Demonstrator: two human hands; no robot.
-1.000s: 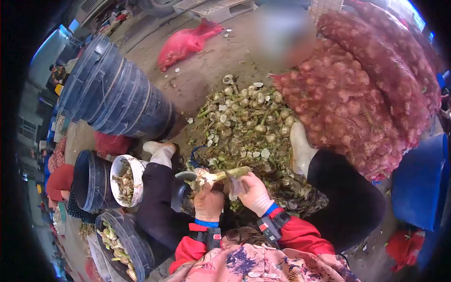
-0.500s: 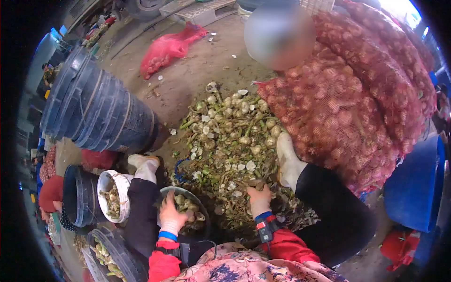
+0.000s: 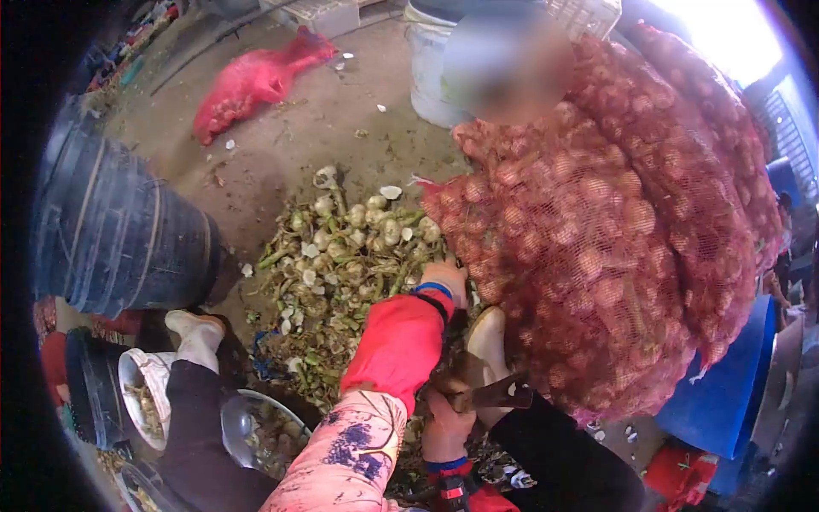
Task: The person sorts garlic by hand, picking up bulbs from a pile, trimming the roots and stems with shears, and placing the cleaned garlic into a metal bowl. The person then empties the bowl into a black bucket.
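Reaches ahead with the left hand (image 3: 445,277) to the right-hand edge of the heap of garlic (image 3: 341,247), close beside the red net sack (image 3: 589,247), with a pale bulb (image 3: 428,229) just beyond the fingers and slightly to their left, far nearer to this hand than to the other; cannot tell, from the back of the hand alone, of any grasp or release there. Grasps the knife (image 3: 495,393) in the right hand (image 3: 448,422), lower down near the white boot (image 3: 486,337), with its long axis crosswise and its blade toward the right, away from the bulb.
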